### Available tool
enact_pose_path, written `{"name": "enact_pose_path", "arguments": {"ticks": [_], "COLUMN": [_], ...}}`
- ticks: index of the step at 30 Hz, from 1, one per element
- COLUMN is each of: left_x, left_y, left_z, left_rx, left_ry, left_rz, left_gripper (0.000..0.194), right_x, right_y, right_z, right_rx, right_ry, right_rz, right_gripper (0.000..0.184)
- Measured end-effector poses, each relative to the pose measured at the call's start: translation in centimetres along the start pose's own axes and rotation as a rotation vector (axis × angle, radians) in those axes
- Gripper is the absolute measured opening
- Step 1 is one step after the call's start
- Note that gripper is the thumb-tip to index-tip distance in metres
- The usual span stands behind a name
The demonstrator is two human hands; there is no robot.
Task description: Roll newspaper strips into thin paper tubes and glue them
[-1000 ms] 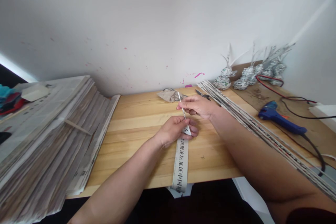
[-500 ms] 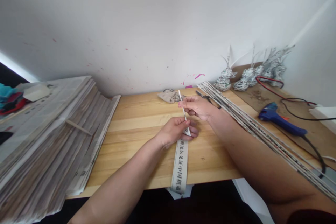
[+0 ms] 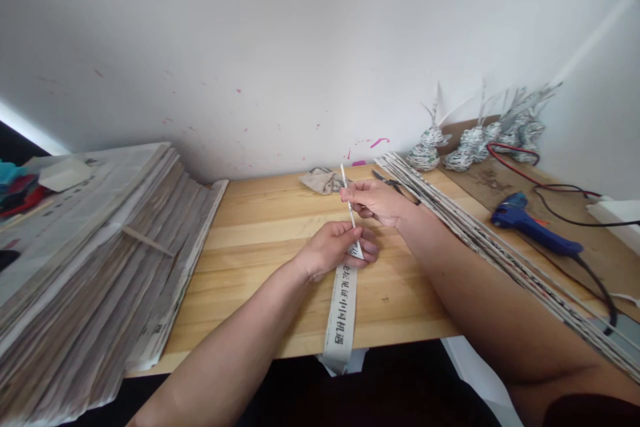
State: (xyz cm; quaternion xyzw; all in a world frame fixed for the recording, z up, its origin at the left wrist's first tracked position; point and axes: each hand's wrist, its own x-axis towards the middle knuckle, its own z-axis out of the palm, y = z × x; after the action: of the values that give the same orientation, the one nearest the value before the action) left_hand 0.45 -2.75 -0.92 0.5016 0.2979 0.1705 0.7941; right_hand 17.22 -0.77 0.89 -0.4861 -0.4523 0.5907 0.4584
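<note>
A newspaper strip (image 3: pixel 341 310) with printed characters runs up from the front edge of the wooden table, its lower end hanging over that edge. Its upper part is rolled into a thin, tilted tube. My left hand (image 3: pixel 340 245) pinches the strip where flat paper turns into tube, thumb on top and fingers beneath. Higher up, my right hand (image 3: pixel 375 200) grips the tube between thumb and fingertips. The tube's white tip (image 3: pixel 343 172) sticks out above the right fingers. A crumpled grey-beige cloth (image 3: pixel 321 181) lies just behind the hands.
On the left stands a tall stack of newspaper strips (image 3: pixel 145 233). Scissors (image 3: pixel 397 187) lie beside a bundle of long paper tubes (image 3: pixel 480 240) on the right. Beyond are a blue glue gun (image 3: pixel 535 227) with its cord and several woven paper figures (image 3: pixel 425 150) by the wall.
The rolled tube reaches a little farther up past my right fingers, and the printed strip has shifted upward through my left hand. Both hands keep nearly the same place.
</note>
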Motion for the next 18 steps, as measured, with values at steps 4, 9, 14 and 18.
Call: {"name": "enact_pose_path", "arguments": {"ticks": [4, 9, 14, 18], "left_x": [-0.10, -0.19, -0.07, -0.19], "left_y": [0.22, 0.11, -0.14, -0.11], "left_z": [0.01, -0.03, -0.21, -0.14], "left_rx": [-0.003, -0.004, -0.026, -0.013], "left_ry": [0.013, -0.031, -0.030, -0.051], "left_rz": [-0.003, -0.011, -0.018, -0.026], "left_gripper": [0.034, 0.035, 0.034, 0.032], "right_x": [-0.28, -0.19, -0.31, -0.31], "right_y": [-0.22, -0.20, -0.23, -0.29], "right_z": [-0.42, -0.14, -0.50, -0.39], "right_rx": [-0.053, -0.043, -0.066, -0.042], "right_ry": [-0.196, 0.029, -0.153, -0.071], "right_rz": [0.002, -0.027, -0.016, -0.020], "right_gripper": [0.040, 0.038, 0.042, 0.036]}}
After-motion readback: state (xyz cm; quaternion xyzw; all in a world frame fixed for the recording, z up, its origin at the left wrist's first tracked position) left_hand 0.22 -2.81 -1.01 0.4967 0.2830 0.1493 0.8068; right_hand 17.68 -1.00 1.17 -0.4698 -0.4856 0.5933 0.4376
